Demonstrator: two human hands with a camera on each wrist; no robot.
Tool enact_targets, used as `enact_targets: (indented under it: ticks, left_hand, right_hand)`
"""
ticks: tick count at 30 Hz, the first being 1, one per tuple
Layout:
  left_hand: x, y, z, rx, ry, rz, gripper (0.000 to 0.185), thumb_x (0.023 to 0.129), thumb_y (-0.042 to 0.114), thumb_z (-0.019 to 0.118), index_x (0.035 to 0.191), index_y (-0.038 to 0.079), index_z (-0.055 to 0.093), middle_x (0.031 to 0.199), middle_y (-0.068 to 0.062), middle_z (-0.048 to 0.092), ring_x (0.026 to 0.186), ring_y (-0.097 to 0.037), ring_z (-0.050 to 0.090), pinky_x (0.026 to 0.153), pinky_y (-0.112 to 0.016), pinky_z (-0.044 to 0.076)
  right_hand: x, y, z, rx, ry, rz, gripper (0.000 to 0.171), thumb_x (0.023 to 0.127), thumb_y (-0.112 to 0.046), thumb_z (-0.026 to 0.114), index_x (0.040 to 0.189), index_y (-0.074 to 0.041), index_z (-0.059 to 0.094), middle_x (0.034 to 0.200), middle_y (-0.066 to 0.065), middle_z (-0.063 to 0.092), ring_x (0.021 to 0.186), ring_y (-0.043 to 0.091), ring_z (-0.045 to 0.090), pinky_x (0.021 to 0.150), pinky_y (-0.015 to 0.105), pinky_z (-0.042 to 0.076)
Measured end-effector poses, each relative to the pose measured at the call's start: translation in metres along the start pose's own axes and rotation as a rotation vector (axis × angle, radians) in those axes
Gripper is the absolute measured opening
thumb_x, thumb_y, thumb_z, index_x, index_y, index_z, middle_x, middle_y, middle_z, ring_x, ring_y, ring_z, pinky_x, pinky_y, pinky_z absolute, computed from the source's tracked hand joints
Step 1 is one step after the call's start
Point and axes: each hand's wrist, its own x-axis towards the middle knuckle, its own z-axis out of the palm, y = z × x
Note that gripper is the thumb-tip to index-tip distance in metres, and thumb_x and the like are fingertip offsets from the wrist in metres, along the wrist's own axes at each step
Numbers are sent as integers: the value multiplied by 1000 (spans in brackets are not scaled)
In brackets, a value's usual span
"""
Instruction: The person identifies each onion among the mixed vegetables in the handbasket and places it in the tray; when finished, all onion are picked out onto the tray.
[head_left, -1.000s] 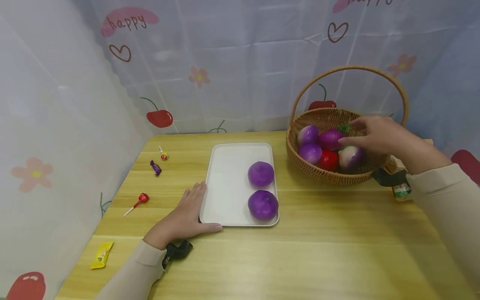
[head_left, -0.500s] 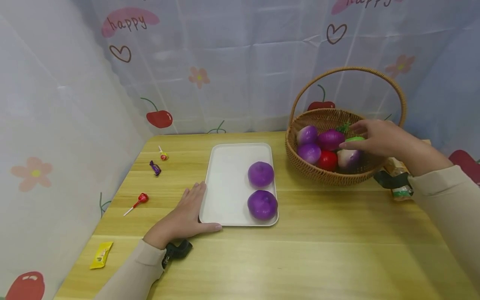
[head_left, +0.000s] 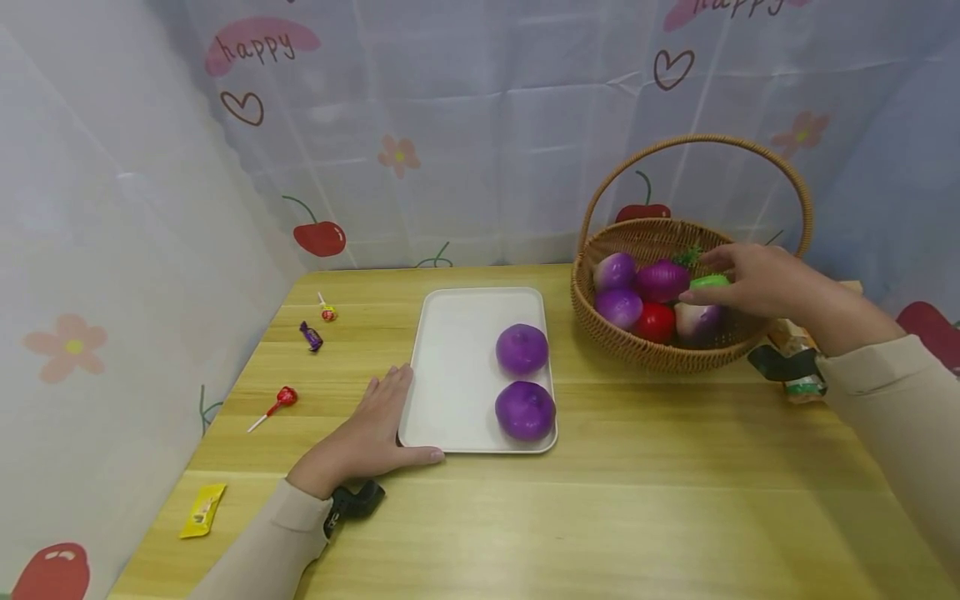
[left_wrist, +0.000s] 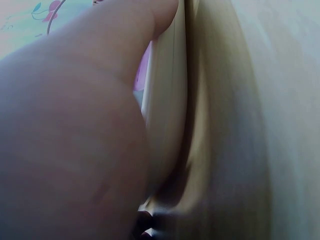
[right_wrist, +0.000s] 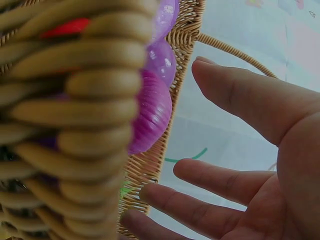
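The right hand point(head_left: 753, 279) reaches over the round woven wicker basket with a hoop handle point(head_left: 600, 312) at the right of the head view, its fingers loosely spread and holding nothing; the right wrist view shows the same relaxed, parted fingers point(right_wrist: 220, 180) beside the wicker wall. Just under its fingertips lies a small bright green piece point(head_left: 708, 282), touching or nearly so; which cannot be told. Around that in the basket sit a ribbed purple onion-like vegetable point(head_left: 662, 279), two purple-and-white round turnip-like vegetables point(head_left: 617, 271) at the basket's left side, a third such one point(head_left: 697, 318) below the hand, and a shiny red tomato-like fruit point(head_left: 657, 321). The left hand point(head_left: 367, 437) lies flat on the light wooden table point(head_left: 637, 500) at lower centre, fingers straight, thumb along the front edge and fingers against the left edge of the white rectangular plastic tray point(head_left: 453, 367). Two round purple vegetables point(head_left: 522, 348) rest along the tray's right side, one behind the other. Left of the tray are a red lollipop point(head_left: 283, 397), a purple wrapped sweet point(head_left: 311, 336), a small multicoloured lollipop point(head_left: 327, 312) and a yellow sachet point(head_left: 202, 510) whose print is too small to read. The pale curtain point(head_left: 450, 125) behind bears cherries, hearts, flowers and the word "happy" at upper left.
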Motion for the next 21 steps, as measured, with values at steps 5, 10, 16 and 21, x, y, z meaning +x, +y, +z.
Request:
enact_targets:
  ticks: [5,10,16,21]
  left_hand:
    - [-1,1,-1,-2,-3,-1,139,79,85,68,166,-6,9,172,-23,10,158,-38,6,125,-54,1]
    - [-1,1,-1,-1,-6,-6,139,79,86,68,166,-6,9,172,-22,10,158,-37,6,126,-53,1]
    - [-2,2,-2,0,-4,-3,138,80,85,68,165,-7,10,172,-23,10,158,-38,6,125,-54,2]
    - [-2,2,-2,-3,-9,-6,138,80,84,69,165,-7,9,172,-23,9,158,-37,6,125,-54,1]
  right_hand:
    - [0,-1,1,-2,-7,-7,84,96,-56,73,143,10,54,139,40,54,120,56,56,93,72,46]
    - [-1,-1,3,-14,-9,-14,85,96,-57,73,143,10,54,140,38,54,117,54,58,92,71,47]
    - [-1,0,3,-38,-19,-2,90,94,-62,72,145,10,53,144,37,51,120,57,55,93,74,45]
    - [-3,-1,4,-53,-27,7,91,94,-63,72,145,9,53,146,37,49,124,58,52,95,76,42]
